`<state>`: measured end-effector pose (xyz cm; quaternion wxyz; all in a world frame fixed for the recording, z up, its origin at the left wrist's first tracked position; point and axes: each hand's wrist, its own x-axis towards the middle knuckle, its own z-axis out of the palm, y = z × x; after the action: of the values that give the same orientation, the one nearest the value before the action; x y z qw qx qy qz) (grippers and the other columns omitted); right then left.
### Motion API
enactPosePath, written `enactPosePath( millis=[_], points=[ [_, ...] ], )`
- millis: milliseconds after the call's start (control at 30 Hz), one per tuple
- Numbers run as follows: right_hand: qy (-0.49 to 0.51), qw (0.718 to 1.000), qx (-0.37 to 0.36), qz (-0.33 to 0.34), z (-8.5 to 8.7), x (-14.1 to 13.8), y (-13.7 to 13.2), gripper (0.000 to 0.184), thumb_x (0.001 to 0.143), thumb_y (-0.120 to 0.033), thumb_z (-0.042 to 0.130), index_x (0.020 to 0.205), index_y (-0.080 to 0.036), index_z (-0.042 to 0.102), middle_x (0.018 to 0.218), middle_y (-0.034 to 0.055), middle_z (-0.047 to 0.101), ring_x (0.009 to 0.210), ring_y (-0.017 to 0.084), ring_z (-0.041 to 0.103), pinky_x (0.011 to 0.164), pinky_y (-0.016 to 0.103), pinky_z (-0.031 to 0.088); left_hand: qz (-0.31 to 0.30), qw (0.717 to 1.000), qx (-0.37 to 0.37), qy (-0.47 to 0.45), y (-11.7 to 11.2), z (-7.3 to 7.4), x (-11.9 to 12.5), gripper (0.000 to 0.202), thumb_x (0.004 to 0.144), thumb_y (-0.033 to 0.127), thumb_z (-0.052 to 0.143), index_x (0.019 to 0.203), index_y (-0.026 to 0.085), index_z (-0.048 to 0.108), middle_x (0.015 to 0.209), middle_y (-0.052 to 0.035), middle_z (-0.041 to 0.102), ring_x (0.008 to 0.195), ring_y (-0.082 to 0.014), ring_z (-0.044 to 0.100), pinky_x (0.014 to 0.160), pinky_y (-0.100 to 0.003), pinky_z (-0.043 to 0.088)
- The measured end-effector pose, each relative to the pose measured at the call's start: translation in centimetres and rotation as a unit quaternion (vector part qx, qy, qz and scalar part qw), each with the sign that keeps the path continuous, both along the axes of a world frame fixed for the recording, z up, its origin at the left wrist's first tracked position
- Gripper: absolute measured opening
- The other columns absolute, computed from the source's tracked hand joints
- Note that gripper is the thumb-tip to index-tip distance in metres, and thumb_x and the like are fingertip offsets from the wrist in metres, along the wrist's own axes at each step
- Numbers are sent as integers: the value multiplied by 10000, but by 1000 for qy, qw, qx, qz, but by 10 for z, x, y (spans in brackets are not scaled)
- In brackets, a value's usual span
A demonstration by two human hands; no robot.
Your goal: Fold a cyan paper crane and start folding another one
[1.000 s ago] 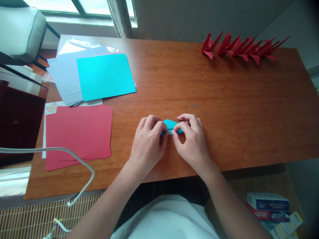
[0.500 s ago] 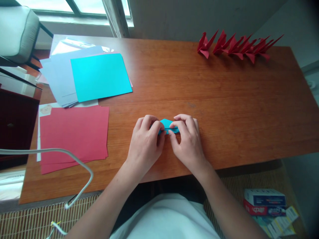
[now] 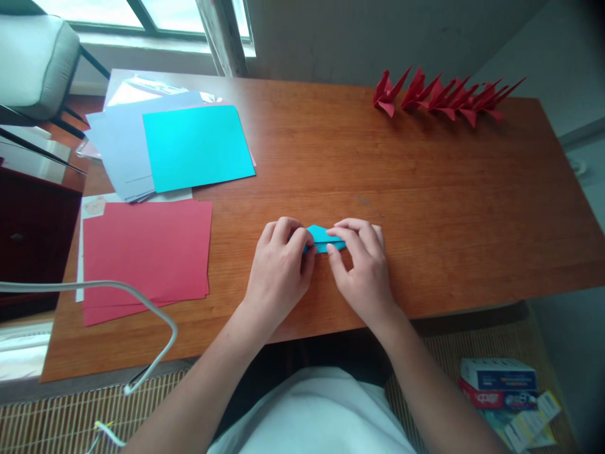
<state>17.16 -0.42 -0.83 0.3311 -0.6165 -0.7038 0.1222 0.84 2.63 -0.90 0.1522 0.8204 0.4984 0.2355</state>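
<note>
Wooden table (image 3: 302,164) beneath a window (image 3: 179,16), viewed from above. Near its front edge, between the two hands, lies a small folded turquoise paper (image 3: 321,238), its long axis running left to right and a crease line along it. The left hand (image 3: 278,265) has its thumb and curled fingers closed on the left end; the right hand (image 3: 363,271) sets its index fingertip on the upper face and its thumb at the near edge, though whether these pinch firmly cannot be told. Upper left: flat turquoise sheet (image 3: 201,148) over pale papers (image 3: 120,145); below it, red sheets (image 3: 146,252). Upper right: row of red folded birds (image 3: 439,96).
</note>
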Motion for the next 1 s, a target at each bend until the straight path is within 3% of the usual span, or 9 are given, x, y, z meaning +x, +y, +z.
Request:
enactPosePath(
  millis=[133,400,733,867,1000],
  points=[
    [-30,999,-8,23,-3,-8,4,150,955,-164,575,1034,-217,692,1070,90,632,985,251,544,893,403,520,2,1000,6,7,0,0,1,78,942,183,534,921,186,610,1041,-103,587,957,-256,526,867,-401,501],
    [-39,999,-24,26,-6,-7,5,165,961,-176,565,1056,-217,693,1048,95,617,968,256,540,868,401,511,2,1000,23,19,-1,0,2,133,892,94,517,910,192,604,1028,-101,592,948,-256,529,858,-398,519],
    [-40,999,-9,32,-9,-5,6,111,949,-180,592,1012,-198,680,1053,104,619,974,261,540,879,402,511,-42,999,22,20,-1,2,-22,316,906,6,433,1099,179,615,1129,-105,638,1034,-255,566,912,-392,534],
    [-32,997,-13,69,-5,2,8,142,963,-156,563,1051,-195,668,1064,103,631,995,257,564,914,411,523,-20,995,81,45,-18,6,-33,426,900,0,434,1258,166,594,1237,-115,669,1160,-273,585,1026,-424,510],
    [-26,992,-5,120,0,14,1,249,995,-146,493,1205,-189,620,1153,116,663,1084,260,595,992,441,520,-54,991,76,101,-43,11,-30,516,935,102,483,1451,124,486,1495,-149,551,1394,-308,482,1128,-457,443]
  ],
)
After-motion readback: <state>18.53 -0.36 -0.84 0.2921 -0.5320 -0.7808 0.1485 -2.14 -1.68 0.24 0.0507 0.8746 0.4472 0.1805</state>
